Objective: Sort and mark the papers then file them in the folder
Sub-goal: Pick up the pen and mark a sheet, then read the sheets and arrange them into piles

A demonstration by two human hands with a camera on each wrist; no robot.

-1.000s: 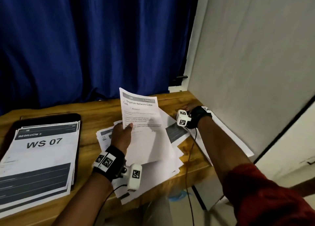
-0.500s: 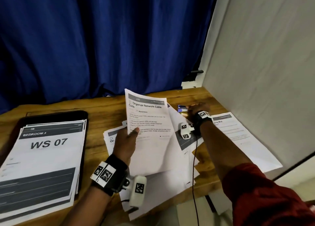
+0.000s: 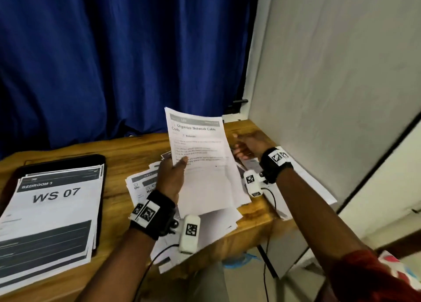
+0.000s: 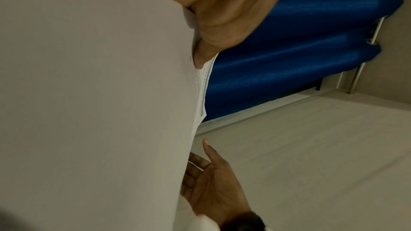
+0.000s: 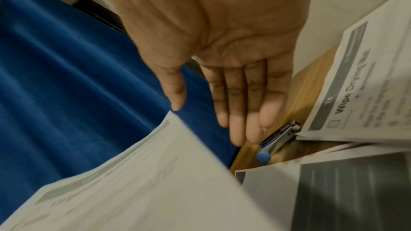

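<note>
My left hand (image 3: 172, 176) pinches a few sheets upright over the desk; the front sheet (image 3: 200, 156) is headed "Organize Network Cable Coils", and its blank back (image 4: 89, 94) fills the left wrist view. Under it lies a loose heap of papers (image 3: 141, 183). My right hand (image 3: 247, 145) hovers open just right of the held sheets, fingers (image 5: 242, 115) straight, above a small blue-tipped metal stapler (image 5: 278, 140) on the wood. At the left a black folder (image 3: 101, 188) lies open with a stack topped "WS 07" (image 3: 52, 210).
A blue curtain (image 3: 114, 62) hangs behind the wooden desk (image 3: 118, 151). A white wall panel (image 3: 330, 85) closes off the right side. A sheet headed "Wipe Drying" (image 5: 367, 85) lies by the stapler. The desk's front edge (image 3: 250, 235) drops off below the paper heap.
My right hand has lifted off the desk's far right corner and drawn back toward the held sheets, now hovering open. The left hand keeps the sheets raised. The head view shifted right.
</note>
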